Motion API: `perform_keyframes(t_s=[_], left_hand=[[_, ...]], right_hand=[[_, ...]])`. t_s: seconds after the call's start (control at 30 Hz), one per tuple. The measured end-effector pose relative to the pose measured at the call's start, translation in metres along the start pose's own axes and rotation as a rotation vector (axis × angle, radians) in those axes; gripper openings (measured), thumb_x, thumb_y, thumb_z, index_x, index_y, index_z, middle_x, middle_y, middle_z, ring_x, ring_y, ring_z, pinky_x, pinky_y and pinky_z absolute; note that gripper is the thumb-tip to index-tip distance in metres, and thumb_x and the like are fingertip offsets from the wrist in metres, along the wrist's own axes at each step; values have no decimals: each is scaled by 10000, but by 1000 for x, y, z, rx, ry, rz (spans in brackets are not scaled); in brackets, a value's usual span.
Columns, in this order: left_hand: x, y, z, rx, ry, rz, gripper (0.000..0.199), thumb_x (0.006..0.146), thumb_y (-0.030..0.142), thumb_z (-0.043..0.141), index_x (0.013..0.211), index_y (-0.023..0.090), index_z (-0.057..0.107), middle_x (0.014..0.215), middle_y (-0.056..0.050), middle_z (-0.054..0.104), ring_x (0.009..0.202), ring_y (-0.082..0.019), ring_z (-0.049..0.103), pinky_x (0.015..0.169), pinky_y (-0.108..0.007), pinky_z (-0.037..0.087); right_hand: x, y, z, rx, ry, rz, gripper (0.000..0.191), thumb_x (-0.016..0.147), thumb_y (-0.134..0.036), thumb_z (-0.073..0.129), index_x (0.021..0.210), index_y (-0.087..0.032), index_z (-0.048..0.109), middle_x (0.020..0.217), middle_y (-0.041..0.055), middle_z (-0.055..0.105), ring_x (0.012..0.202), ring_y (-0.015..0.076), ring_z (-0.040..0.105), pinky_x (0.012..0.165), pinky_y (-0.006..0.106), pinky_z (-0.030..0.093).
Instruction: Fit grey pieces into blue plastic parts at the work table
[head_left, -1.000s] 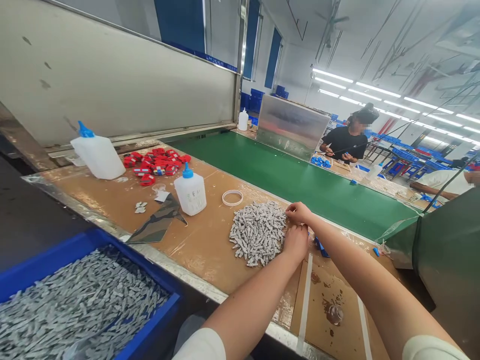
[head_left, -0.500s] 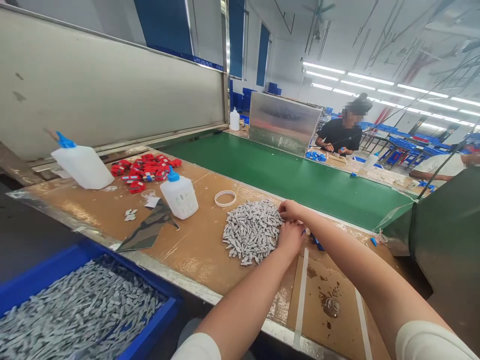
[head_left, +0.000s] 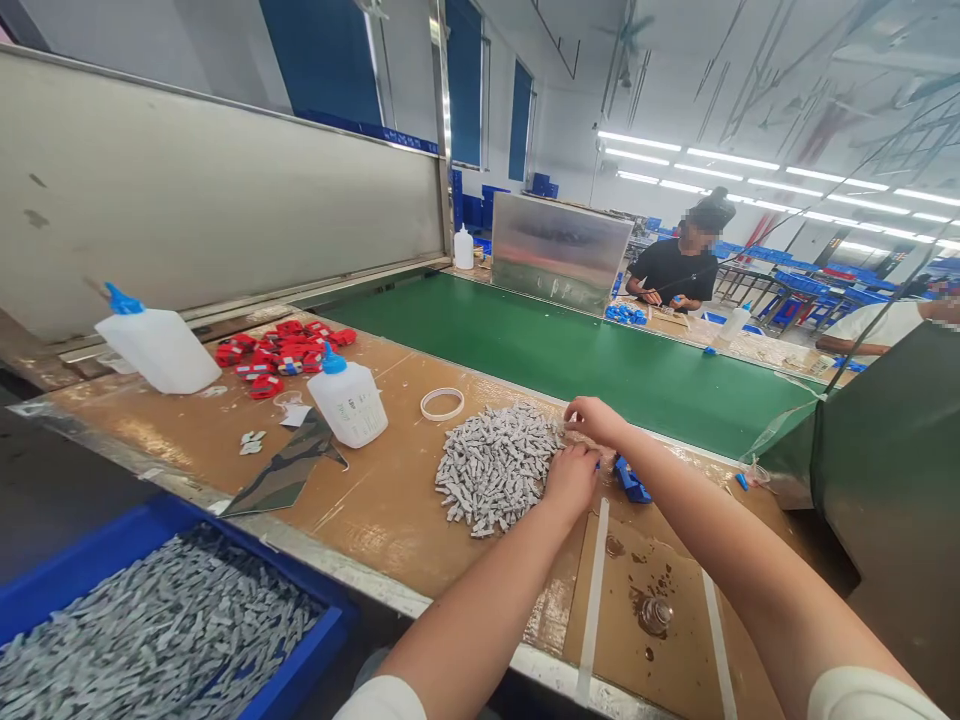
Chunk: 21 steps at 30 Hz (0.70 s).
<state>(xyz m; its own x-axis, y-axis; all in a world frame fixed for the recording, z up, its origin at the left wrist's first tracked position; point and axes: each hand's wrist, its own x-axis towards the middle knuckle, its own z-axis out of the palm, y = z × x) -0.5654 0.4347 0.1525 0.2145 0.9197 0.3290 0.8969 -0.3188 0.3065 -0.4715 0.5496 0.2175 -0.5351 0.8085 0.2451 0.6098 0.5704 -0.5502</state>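
A heap of small grey plastic parts (head_left: pixel 487 470) lies on the brown-covered bench. At its right edge my left hand (head_left: pixel 574 480) is bent closed, and a bit of blue plastic shows at its fingertips; most of that piece is hidden. Just beyond, my right hand (head_left: pixel 598 422) curls its fingers in a pinch by the heap's far right edge. Whatever is between those fingertips is too small to make out. Several blue plastic parts (head_left: pixel 631 482) lie beside my right forearm, partly covered by it.
Two white glue bottles (head_left: pixel 349 402) and red parts (head_left: pixel 262 365) are on the left, near a tape roll (head_left: pixel 442 403). A green conveyor belt (head_left: pixel 480 330) runs behind. Below left is a blue bin (head_left: pixel 330 630) of grey parts. Co-workers (head_left: pixel 675 270) sit across.
My right hand has drawn slightly away from my left hand, and more of the blue parts shows between my arms. The whole view has shifted a little. My left hand stays by the heap.
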Motion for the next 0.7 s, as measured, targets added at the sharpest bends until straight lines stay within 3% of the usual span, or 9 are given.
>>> perform_keyframes(t_s=[0.07,0.17,0.23,0.3,0.4,0.47,0.57,0.7], left_hand=[[-1,-2,-1,-16,18,-3,331,938,157,607,1253,232,680,1204,-92,685,1164,-275,615,990,-418,481],[0,-2,-3,-36,60,-15,325,954,182,611,1269,236,671,1206,-87,679,1204,-282,587,1011,-433,468],[1,0,-5,-49,96,-11,319,965,195,602,1276,226,664,1200,-91,673,1202,-285,576,1019,-440,463],[3,3,-8,-92,167,47,336,984,217,581,1314,232,645,1198,-89,664,1176,-275,578,1019,-432,463],[-1,6,-14,-236,275,230,340,1022,317,541,1342,248,634,1139,-80,663,1104,-243,599,993,-391,477],[-8,7,-17,-319,262,349,323,1022,391,542,1280,237,661,1095,-76,673,1057,-227,616,962,-364,485],[-21,14,-22,-355,139,430,286,986,472,582,1006,209,691,974,-59,682,951,-216,628,872,-333,481],[-22,34,-30,-444,23,317,364,1015,512,492,854,203,598,847,-18,643,823,-186,603,771,-301,453]], right_hand=[[-24,19,-21,104,147,51,113,761,-285,790,805,-189,750,809,38,733,745,179,661,748,286,492],[-79,54,-39,256,436,157,420,836,-586,674,937,-180,716,955,87,760,871,220,694,814,334,520],[-111,72,-32,346,594,233,601,793,-751,608,926,-170,683,966,119,756,881,243,694,814,369,530],[-125,81,-11,433,689,289,681,725,-835,594,879,-174,655,899,119,748,836,247,693,780,379,539],[-114,76,22,551,754,310,678,686,-843,618,849,-186,640,867,101,744,825,237,697,792,383,555],[-100,68,29,616,766,297,638,691,-803,658,856,-187,649,894,100,753,858,234,703,833,391,566],[-105,59,14,701,754,268,575,700,-717,745,879,-177,664,900,101,763,881,236,719,841,401,590],[-164,60,-12,773,683,201,556,675,-669,821,876,-169,685,816,90,757,806,255,741,708,406,632]])
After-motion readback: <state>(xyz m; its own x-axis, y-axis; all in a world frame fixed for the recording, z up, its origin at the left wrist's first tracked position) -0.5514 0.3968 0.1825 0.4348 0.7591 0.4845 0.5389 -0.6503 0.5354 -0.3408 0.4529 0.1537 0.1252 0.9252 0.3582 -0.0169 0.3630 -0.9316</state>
